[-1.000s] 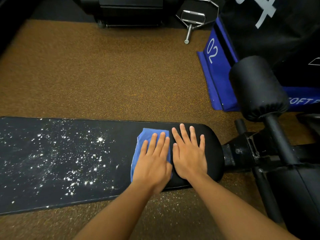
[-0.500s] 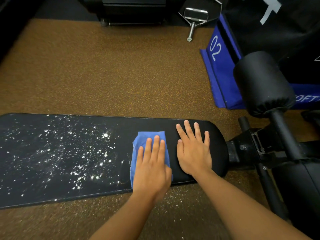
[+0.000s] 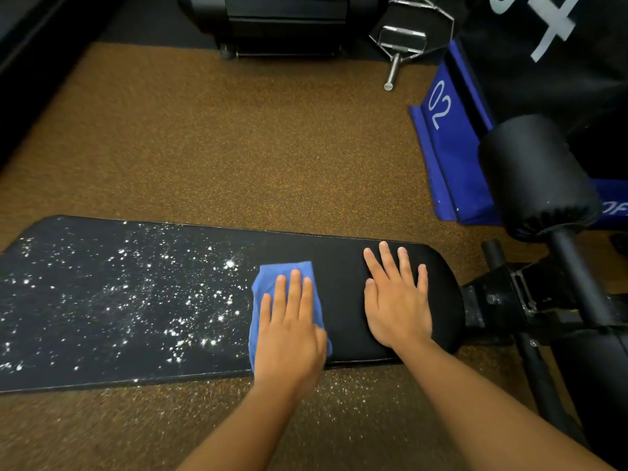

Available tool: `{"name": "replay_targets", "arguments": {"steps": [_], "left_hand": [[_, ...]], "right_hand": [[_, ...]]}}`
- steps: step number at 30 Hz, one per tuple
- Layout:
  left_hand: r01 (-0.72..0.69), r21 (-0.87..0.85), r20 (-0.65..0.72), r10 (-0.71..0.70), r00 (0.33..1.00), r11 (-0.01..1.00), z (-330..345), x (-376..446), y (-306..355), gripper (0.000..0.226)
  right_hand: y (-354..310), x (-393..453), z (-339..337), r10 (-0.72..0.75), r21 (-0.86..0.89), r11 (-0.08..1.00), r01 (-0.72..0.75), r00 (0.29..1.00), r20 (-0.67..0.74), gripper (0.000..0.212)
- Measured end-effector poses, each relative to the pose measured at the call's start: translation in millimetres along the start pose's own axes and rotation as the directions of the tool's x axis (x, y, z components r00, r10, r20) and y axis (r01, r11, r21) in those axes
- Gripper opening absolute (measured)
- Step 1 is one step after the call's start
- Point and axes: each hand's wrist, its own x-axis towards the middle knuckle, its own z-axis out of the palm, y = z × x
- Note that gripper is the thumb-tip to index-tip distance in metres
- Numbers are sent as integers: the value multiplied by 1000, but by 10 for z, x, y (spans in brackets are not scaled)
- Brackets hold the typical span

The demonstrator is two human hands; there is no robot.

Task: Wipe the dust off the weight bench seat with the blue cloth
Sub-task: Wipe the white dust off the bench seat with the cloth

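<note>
With my left hand (image 3: 289,334) pressing flat, straight fingers on the blue cloth (image 3: 285,277), the dust (image 3: 136,294) lies directly leftward along the weight bench seat (image 3: 339,263)'s long axis; my right hand (image 3: 396,300) rests spread flat, farther away.

Counter (image 3: 343,266) — black padded seat, long axis 9 to 3 o'clock. Lying on it: white dust (image 3: 136,294) scattered over the 9 o'clock half; blue cloth (image 3: 272,277), folded, near centre under the left hand (image 3: 289,334); right hand (image 3: 396,300) flat toward 3 o'clock. Floor (image 3: 221,147) — brown speckled.
</note>
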Motion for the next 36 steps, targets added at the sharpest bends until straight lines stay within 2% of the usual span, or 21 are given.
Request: {"name": "replay_targets", "arguments": {"steps": [3,8,15,20,26,31,34,36], "left_hand": [[-86,-5,25,86,996,996,96,-211,215,69],[-177,-5,3,177,984,984,116,85,301,58],[-73,29,-36,74,997,997,78,18,-168,58],[-52,12,9,51,999,999,112,-404,-9,62],[-222,20,12,221,975,975,115,3,40,57],[-122,7,34,122,992,992,4,244,-160,62],[-30,7,-18,30,999,1000,-5,59,-207,61],[-30,-1,3,30,1000,1000,35,-99,-151,60]], "right_hand": [[-9,7,-3,6,3,1000,-6,1000,-4,57],[-1,3,-5,-7,8,1000,7,1000,-2,59],[23,0,-15,-11,6,1000,11,1000,0,59],[-2,9,-5,0,3,1000,0,1000,-5,58],[-8,-3,-2,-2,2,1000,2,1000,-6,58],[21,5,-1,-3,-1,1000,3,1000,-4,56],[12,6,4,1,-7,1000,-1,1000,-3,56],[6,6,-2,1,-2,1000,-1,1000,-3,56]]}}
